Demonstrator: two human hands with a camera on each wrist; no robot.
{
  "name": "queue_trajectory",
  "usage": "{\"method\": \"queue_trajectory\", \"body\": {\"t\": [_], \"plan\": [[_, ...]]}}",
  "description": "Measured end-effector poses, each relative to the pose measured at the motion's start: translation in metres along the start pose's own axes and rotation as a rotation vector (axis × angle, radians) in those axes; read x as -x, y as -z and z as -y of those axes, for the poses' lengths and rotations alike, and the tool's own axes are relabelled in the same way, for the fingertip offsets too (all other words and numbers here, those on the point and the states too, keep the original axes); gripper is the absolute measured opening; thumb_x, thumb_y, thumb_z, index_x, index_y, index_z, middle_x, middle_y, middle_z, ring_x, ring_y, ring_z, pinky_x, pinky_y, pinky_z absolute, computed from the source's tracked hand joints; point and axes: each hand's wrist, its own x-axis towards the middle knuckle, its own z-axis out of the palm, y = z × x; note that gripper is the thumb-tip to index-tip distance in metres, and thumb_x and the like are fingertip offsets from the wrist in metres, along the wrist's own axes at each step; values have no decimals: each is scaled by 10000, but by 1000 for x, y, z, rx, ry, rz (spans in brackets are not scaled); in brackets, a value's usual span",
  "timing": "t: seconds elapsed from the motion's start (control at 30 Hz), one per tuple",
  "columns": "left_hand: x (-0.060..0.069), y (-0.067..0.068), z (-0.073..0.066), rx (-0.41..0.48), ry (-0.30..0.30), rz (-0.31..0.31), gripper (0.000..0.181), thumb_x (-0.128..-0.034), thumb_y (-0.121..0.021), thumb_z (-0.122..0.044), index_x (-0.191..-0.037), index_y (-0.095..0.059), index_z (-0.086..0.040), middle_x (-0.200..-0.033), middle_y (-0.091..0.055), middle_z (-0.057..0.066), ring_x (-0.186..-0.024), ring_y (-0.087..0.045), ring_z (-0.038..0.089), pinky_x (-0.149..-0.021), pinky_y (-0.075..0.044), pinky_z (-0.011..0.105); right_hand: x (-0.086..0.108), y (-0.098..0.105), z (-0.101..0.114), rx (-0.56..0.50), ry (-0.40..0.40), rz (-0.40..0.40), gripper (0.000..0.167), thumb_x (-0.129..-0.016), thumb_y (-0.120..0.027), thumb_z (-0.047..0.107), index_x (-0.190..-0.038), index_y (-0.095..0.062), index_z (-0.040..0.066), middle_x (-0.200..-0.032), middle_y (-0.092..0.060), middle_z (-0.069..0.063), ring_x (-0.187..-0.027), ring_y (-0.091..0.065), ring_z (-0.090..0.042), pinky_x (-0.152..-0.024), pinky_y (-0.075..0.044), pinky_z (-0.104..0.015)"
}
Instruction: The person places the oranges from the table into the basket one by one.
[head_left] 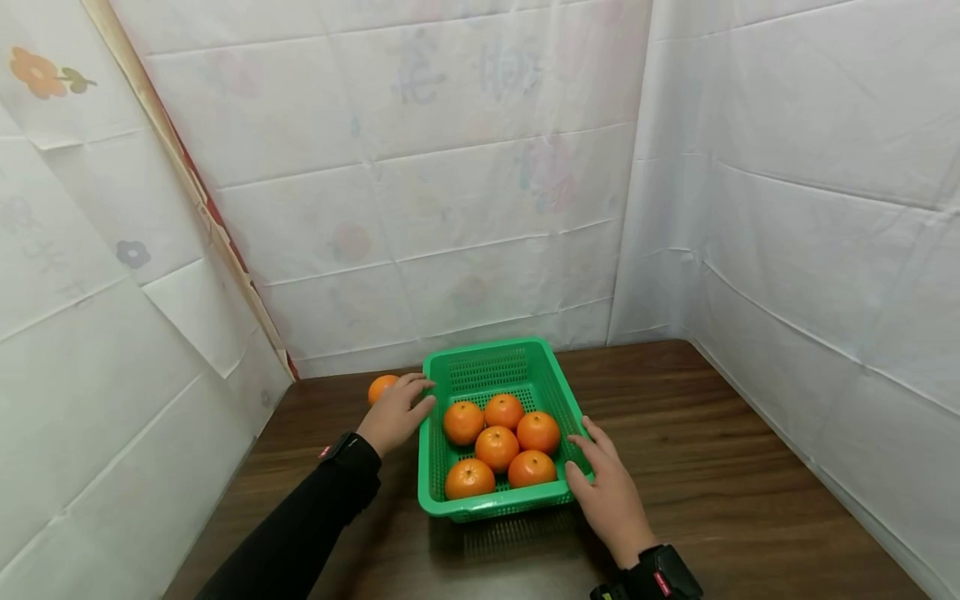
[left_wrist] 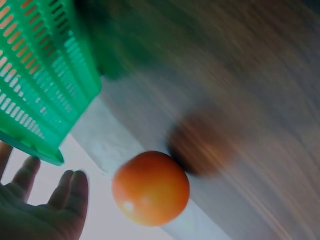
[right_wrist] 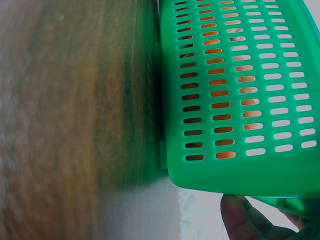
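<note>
A green plastic basket (head_left: 442,492) with slotted walls stands on the wooden table, holding several oranges (head_left: 497,449) in its front part. My left hand (head_left: 393,417) is beside the basket's left rim, fingers extended and loosely spread; its fingertips are close to the rim in the left wrist view. Just beyond that hand, a single loose orange (head_left: 381,387) lies on the table outside the basket, partly hidden by the hand. At the right front, my right hand (head_left: 611,496) has its fingers and thumb spread at the rim, with a fingertip against the green edge in the right wrist view.
The brown wooden table (head_left: 697,467) reaches back to a white cloth wall (head_left: 450,208). More white cloth (head_left: 825,250) closes off the right side, and a wooden strip (head_left: 202,200) runs along the left cloth.
</note>
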Motion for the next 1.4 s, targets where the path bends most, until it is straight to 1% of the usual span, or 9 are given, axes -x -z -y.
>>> {"method": "queue_trajectory", "body": {"t": [0.07, 0.17, 0.23, 0.33, 0.6, 0.83, 0.97, 1.13, 1.4], "plan": [[-3, -1, 7, -27, -17, -51, 460, -1158, -472, -394, -1534, -559, -143, -1651, -448, 150, -1499, -474, 377, -1247, -475, 549, 0, 0, 0, -3, -2, -5, 443, -1086, -601, 265, -1493, -607, 90, -1771, -265, -36, -1602, -337, -380, -1250, -426, -705], [-7, 0, 18, -85, 13, -148, 423, -1149, -500, -355, -1505, -590, -144, -1590, -505, 174, -1454, -486, 428, -1214, -478, 610, 0, -1, -1, -4, -3, -6, 443, -1086, -601, 263, -1493, -608, 88, -1771, -265, -35, -1602, -336, -384, -1252, -419, -711], [-8, 1, 26, -130, 68, -196, 412, -1130, -527, -323, -1497, -597, -149, -1569, -507, 200, -1441, -448, 490, -1181, -468, 669, 0, -1, -2, -4, -1, -5, 443, -1085, -602, 260, -1493, -607, 87, -1771, -265, -36, -1602, -335, -385, -1253, -416, -712], [-11, 4, 35, -179, 150, -219, 451, -1086, -572, -286, -1514, -578, -143, -1573, -474, 248, -1421, -387, 569, -1118, -466, 735, -1, -1, -2, -2, 5, -7, 445, -1085, -604, 259, -1496, -605, 88, -1771, -263, -34, -1602, -337, -384, -1255, -415, -711], [-16, 9, 56, -199, 241, -170, 517, -1046, -584, -277, -1539, -541, -129, -1606, -416, 255, -1391, -370, 576, -1052, -482, 737, -1, 0, -1, -6, 5, -10, 439, -1081, -610, 252, -1489, -611, 88, -1769, -270, -46, -1599, -341, -387, -1253, -414, -717], [-20, 9, 63, -199, 287, -85, 528, -1031, -611, -284, -1531, -554, -122, -1632, -386, 266, -1368, -422, 592, -1002, -521, 710, -1, -1, -1, 10, -6, -6, 448, -1084, -605, 275, -1497, -606, 102, -1772, -262, -19, -1606, -327, -380, -1270, -391, -718], [-24, 8, 63, -219, 265, -68, 532, -1023, -613, -244, -1535, -549, -115, -1630, -392, 277, -1341, -468, 602, -985, -541, 686, -1, 0, 0, 4, -8, -6, 444, -1082, -609, 259, -1496, -605, 99, -1773, -260, -21, -1605, -329, -382, -1267, -394, -721], [-27, 10, 52, -275, 240, -44, 501, -1016, -665, -201, -1503, -576, -126, -1583, -403, 317, -1244, -507, 630, -921, -559, 678, -1, 1, 2, 0, -14, 0, 452, -1085, -606, 264, -1503, -596, 92, -1775, -254, -14, -1607, -325, -381, -1266, -401, -715], [-32, 12, 48, -304, 277, 17, 544, -995, -765, -232, -1505, -585, -175, -1523, -371, 343, -1166, -524, 616, -862, -579, 667, 0, 0, 1, -1, -18, 7, 449, -1090, -601, 268, -1504, -596, 94, -1776, -254, -23, -1609, -320, -383, -1262, -403, -717]]}}
